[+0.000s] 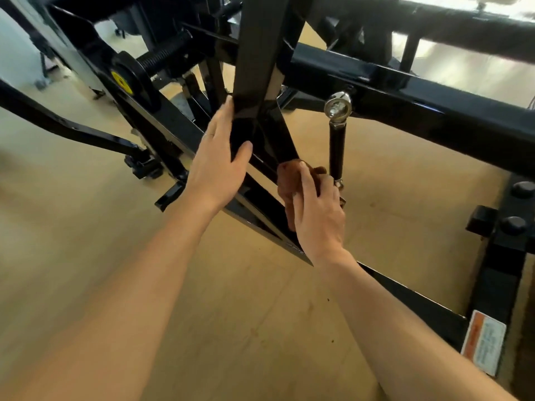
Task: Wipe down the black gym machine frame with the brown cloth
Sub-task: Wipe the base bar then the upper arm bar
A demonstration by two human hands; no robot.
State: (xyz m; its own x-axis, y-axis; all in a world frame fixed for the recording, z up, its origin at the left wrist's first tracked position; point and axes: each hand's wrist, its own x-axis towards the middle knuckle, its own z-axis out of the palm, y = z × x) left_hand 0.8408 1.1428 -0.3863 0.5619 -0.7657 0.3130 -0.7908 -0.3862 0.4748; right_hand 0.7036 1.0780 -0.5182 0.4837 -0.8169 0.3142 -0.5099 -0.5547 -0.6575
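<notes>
Right hand (317, 211) grips the cloth (292, 180), fingers curled over the bunched brown fabric, pressing it against the frame (405, 102) where a slanted strut meets the low diagonal rail. Cloth sits just under the junction, touching black metal; part of it is hidden beneath the palm.

Left hand (221, 157) clasps the upright post (260, 53) just left of the cloth, thumb wrapped round the front face, fingers laid along the far side. Judged a brace, not a wipe.

Key relation: the rail under the cloth runs long from upper left to lower right, down toward the warning label (483, 344). Unwiped length lies along that axis, back toward the person's right forearm. Right hand is the nearer one and already in contact; a stroke would probably follow the rail rather than cross it.

Silver rod-end (338, 107) and its black link hang just right of the cloth, close enough to snag a knuckle.

No containers in view. Floor is tan wood.
</notes>
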